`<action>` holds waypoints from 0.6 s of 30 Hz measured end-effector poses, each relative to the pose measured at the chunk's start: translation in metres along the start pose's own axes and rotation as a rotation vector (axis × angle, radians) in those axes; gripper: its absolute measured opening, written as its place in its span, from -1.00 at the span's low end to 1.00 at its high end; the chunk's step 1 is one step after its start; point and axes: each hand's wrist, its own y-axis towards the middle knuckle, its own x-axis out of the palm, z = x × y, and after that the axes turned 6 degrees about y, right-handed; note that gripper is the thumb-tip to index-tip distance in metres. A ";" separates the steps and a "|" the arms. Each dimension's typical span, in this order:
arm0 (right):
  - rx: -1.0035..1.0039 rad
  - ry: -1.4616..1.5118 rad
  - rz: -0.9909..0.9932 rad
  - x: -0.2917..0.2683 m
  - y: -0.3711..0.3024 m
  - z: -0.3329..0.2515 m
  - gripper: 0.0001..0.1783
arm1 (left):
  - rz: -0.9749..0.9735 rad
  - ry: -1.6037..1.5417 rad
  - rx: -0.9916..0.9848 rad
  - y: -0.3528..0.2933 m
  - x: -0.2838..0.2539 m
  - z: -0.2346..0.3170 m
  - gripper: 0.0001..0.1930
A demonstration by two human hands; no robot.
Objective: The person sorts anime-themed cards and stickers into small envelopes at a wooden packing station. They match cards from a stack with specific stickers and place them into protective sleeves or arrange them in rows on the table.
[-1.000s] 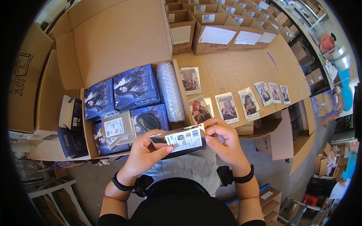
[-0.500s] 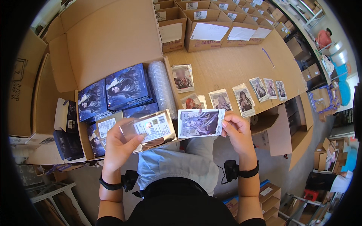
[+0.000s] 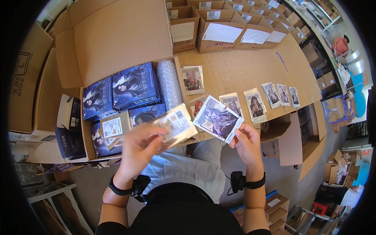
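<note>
My left hand [image 3: 140, 147] is closed on a shiny foil card packet [image 3: 177, 127], which is smeared by motion. An illustrated card [image 3: 217, 118] with a white border is pinched at its lower right corner by my right hand [image 3: 246, 143]. It is tilted, picture side up, above the table's near edge. Just beyond it, several sleeved cards lie in a row on the table, among them a red-haired one [image 3: 196, 105] and a dark-haired one [image 3: 255, 105]. To the left, blue illustrated boxes [image 3: 134, 84] fill an open carton [image 3: 178, 74] beside a bubble-wrap roll [image 3: 169, 84].
Cardboard bins [image 3: 219, 33] with white labels stand in rows at the back of the wooden table [image 3: 250, 64]. An opened dark box [image 3: 70, 129] sits left of the carton. Below the table's right edge is another open carton [image 3: 309, 137]. Shelving runs along the far right.
The card in my right hand has turned from level to a slant. My left hand has moved right and up with the foil packet, and a packet now shows uncovered in the carton.
</note>
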 end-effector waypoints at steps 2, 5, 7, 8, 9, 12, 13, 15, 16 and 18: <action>0.014 0.057 -0.044 0.003 -0.005 -0.001 -0.89 | -0.175 0.040 0.006 -0.003 0.009 0.002 -0.79; 0.030 0.207 -0.111 -0.007 -0.011 -0.001 -0.91 | -0.391 0.208 0.112 -0.001 0.029 0.011 -0.74; 0.041 0.187 -0.093 -0.018 -0.021 -0.002 -0.91 | -0.430 0.139 0.159 0.000 0.048 0.007 -0.65; 0.043 0.161 -0.088 -0.023 -0.027 -0.002 -0.90 | -0.446 0.117 0.120 0.001 0.056 0.003 -0.64; 0.045 0.135 -0.083 -0.028 -0.033 -0.003 -0.90 | -0.462 0.094 0.080 0.001 0.063 -0.001 -0.63; 0.102 0.087 -0.066 -0.044 -0.053 -0.002 -0.87 | -0.572 0.080 -0.050 0.005 0.080 0.000 -0.66; 0.125 0.074 -0.045 -0.048 -0.059 -0.003 -0.86 | -0.571 0.015 -0.026 0.005 0.087 -0.007 -0.68; 0.153 0.050 -0.050 -0.051 -0.067 -0.002 -0.86 | -0.564 -0.118 0.019 0.003 0.103 -0.024 -0.72; 0.168 0.018 -0.062 -0.053 -0.069 -0.001 -0.85 | -0.541 -0.061 0.047 0.002 0.107 -0.028 -0.77; 0.202 -0.070 -0.073 -0.053 -0.070 -0.004 -0.83 | -0.570 -0.206 -0.146 0.002 0.113 -0.028 -0.76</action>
